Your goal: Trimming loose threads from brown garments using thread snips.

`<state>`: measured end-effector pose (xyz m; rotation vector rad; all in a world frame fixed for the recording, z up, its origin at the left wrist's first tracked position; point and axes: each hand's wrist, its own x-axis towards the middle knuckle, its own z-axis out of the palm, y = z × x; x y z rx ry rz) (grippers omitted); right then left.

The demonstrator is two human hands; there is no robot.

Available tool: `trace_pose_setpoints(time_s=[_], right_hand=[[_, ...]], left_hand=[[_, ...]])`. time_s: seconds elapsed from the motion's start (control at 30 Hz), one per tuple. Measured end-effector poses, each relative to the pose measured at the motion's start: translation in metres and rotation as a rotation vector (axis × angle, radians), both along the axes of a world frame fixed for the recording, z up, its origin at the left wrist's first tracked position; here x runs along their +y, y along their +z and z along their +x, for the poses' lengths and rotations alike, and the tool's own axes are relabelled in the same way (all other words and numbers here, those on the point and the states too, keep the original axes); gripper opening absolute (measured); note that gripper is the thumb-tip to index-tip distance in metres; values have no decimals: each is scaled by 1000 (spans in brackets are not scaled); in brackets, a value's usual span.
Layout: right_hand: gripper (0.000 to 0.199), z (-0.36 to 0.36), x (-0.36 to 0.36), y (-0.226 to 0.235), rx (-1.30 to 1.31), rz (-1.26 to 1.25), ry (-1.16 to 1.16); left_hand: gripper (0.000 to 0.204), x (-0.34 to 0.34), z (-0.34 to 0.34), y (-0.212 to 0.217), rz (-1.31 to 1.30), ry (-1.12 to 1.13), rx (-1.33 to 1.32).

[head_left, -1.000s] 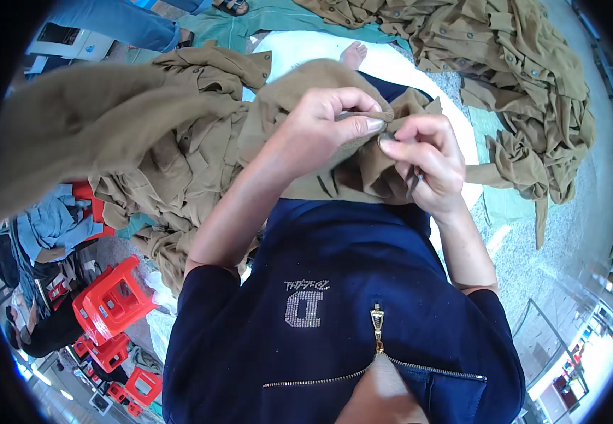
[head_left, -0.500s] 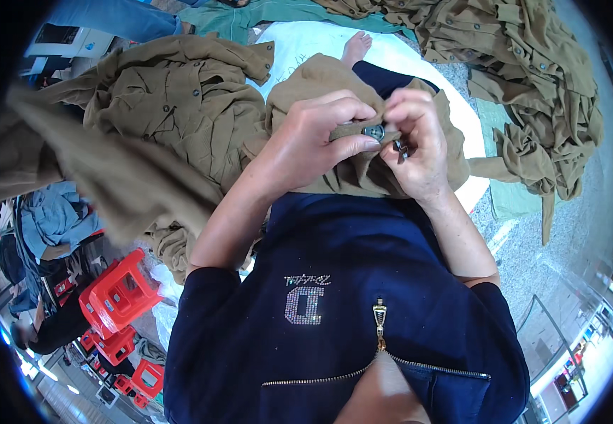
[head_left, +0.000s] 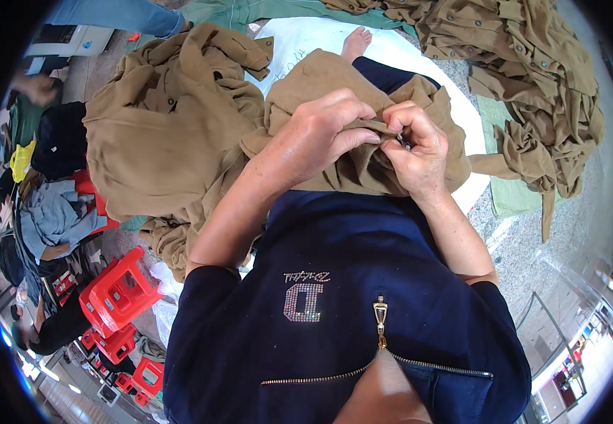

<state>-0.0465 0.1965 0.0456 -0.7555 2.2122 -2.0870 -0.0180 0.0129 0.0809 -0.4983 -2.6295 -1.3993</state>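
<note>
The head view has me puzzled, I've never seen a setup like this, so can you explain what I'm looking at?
There is no machine here, only a person working bare-handed. The picture comes from a wide fisheye camera worn on the head and looking down, so straight edges bend. The left hand and right hand grip a folded edge of a brown garment gathered over the person's lap. Something small and metallic shows at the right hand, too hidden to name. A white sheet lies beneath, more brown garments are heaped on both sides, and red stools show at lower left.
</note>
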Motion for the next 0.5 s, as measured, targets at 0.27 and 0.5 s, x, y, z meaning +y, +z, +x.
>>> trace_pose_setpoints(time_s=[0.27,0.5], right_hand=[[30,11,-4,-7,78,36,-132],[33,4,7,-10,437,138,-100]], left_hand=[[17,5,5,-10,-326,31,250],[19,15,7,-24,255,124,-110]])
